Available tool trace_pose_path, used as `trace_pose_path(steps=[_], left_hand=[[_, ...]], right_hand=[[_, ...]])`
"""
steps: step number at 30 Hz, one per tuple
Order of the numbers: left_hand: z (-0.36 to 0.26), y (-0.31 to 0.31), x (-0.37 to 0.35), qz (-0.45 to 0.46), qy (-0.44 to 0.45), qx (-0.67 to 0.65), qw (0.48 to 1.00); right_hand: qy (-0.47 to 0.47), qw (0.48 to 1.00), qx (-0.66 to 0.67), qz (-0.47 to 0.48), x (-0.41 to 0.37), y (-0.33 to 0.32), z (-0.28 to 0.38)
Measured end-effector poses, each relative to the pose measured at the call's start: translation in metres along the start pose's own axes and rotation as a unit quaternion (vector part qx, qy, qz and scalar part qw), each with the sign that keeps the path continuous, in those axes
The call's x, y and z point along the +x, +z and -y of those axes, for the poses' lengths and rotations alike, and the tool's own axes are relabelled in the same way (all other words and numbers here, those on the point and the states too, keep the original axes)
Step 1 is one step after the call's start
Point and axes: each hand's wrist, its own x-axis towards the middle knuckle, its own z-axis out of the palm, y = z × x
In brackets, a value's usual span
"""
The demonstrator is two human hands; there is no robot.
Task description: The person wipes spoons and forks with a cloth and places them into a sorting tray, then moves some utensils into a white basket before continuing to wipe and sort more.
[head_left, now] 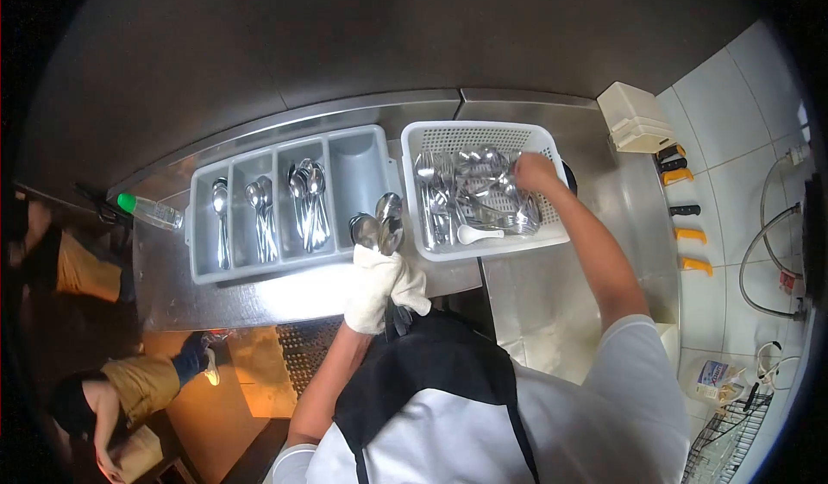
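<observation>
A metal counter [552, 298] carries a grey divided tray [268, 276]. To its right sits a white plastic basket [496, 254]. A green-capped bottle [155, 212] lies at the left end.

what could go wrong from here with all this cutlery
The spoons bunched in the white cloth might slip out and fall, as they are held near the counter's front edge. The right hand, reaching into the white basket, could get pricked by what look like forks tangled among the other cutlery. The white soup spoon, if ceramic, might chip against the metal pieces around it.
</observation>
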Motion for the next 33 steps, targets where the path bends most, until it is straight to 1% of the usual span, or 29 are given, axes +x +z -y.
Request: trace_pose_path(steps=[1, 2, 4, 5, 6, 8, 9, 10, 12, 13, 15, 17, 18, 20, 21, 22, 23, 24, 25, 26, 27, 28, 30, 31, 32, 33], left_hand=[[0.002, 0.003, 0.002, 0.0, 0.005, 0.011, 1.0], [0.005, 0.003, 0.001, -0.003, -0.028, -0.012, 1.0], [0.007, 0.0, 0.002, -0.009, -0.091, -0.054, 0.994], [0.005, -0.001, 0.005, 0.023, -0.093, -0.004, 0.995], [0.005, -0.001, 0.007, 0.017, -0.096, 0.029, 0.995], [0.005, -0.001, 0.011, 0.0, -0.098, 0.097, 0.99], [0.005, 0.0, 0.013, -0.017, -0.108, 0.099, 0.989], [0.009, 0.003, 0.018, -0.057, -0.114, 0.072, 0.989], [0.014, -0.003, 0.024, -0.012, -0.087, 0.015, 0.996], [0.013, -0.004, 0.027, 0.01, -0.075, 0.032, 0.997], [0.018, -0.015, 0.038, -0.044, -0.083, 0.083, 0.992], [0.027, -0.02, 0.053, -0.109, -0.113, 0.125, 0.98], [0.029, -0.015, 0.055, -0.108, -0.118, 0.122, 0.98], [0.035, -0.006, 0.06, -0.102, -0.134, 0.114, 0.979], [0.016, 0.034, 0.055, -0.053, -0.175, 0.142, 0.973], [0.022, 0.033, 0.056, -0.066, -0.124, 0.15, 0.979], [0.028, 0.032, 0.057, -0.078, -0.072, 0.16, 0.981], [0.028, 0.043, 0.051, -0.121, 0.016, 0.237, 0.964], [0.014, 0.056, 0.043, 0.025, 0.0, 0.174, 0.984], [0.006, 0.057, 0.054, 0.082, 0.019, 0.284, 0.955], [0.009, 0.059, 0.05, 0.067, 0.006, 0.222, 0.973], [0.012, 0.061, 0.043, 0.05, -0.008, 0.158, 0.986], [0.011, 0.064, 0.04, -0.006, -0.068, 0.158, 0.985], [0.013, 0.066, 0.04, -0.035, -0.098, 0.155, 0.982], [0.017, 0.062, 0.04, -0.064, -0.076, 0.152, 0.983], [0.02, 0.059, 0.04, -0.092, -0.054, 0.149, 0.983]], right_hand=[[-0.013, 0.998, 0.001, -0.059, -0.007, -0.013, 0.005], [-0.026, 0.993, 0.003, -0.116, -0.015, -0.025, 0.01], [-0.044, 0.987, -0.009, -0.152, -0.032, -0.047, 0.022], [-0.056, 0.984, -0.015, -0.171, -0.043, -0.059, 0.027], [-0.071, 0.975, -0.015, -0.208, -0.056, -0.072, 0.032], [-0.108, 0.953, -0.012, -0.283, -0.085, -0.096, 0.04], [-0.131, 0.929, 0.007, -0.346, -0.094, -0.104, 0.039], [-0.154, 0.9, 0.027, -0.408, -0.102, -0.111, 0.036], [-0.108, 0.914, 0.143, -0.365, -0.127, -0.137, 0.037], [-0.083, 0.915, 0.199, -0.341, -0.135, -0.142, 0.038], [-0.112, 0.901, 0.346, -0.238, -0.14, -0.137, 0.039], [-0.14, 0.858, 0.48, -0.117, -0.139, -0.127, 0.043], [-0.155, 0.825, 0.541, -0.049, -0.134, -0.113, 0.056], [-0.19, 0.816, 0.546, 0.003, -0.124, -0.092, 0.087], [-0.19, 0.817, 0.544, -0.008, -0.117, -0.076, 0.1], [-0.19, 0.818, 0.543, -0.019, -0.11, -0.061, 0.113], [-0.165, 0.804, 0.571, -0.038, -0.106, -0.049, 0.127], [-0.142, 0.788, 0.597, -0.055, -0.104, -0.04, 0.14], [-0.131, 0.806, 0.556, -0.153, -0.107, -0.033, 0.153], [-0.122, 0.816, 0.509, -0.246, -0.108, -0.026, 0.164], [-0.128, 0.787, 0.58, -0.167, -0.102, -0.01, 0.171], [-0.179, 0.702, 0.682, -0.094, -0.092, 0.008, 0.176], [-0.155, 0.645, 0.745, -0.067, -0.095, 0.011, 0.199], [-0.165, 0.692, 0.701, -0.049, -0.102, 0.006, 0.202], [-0.175, 0.735, 0.655, -0.031, -0.111, -0.007, 0.204], [-0.205, 0.744, 0.633, -0.052, -0.105, 0.004, 0.203]])
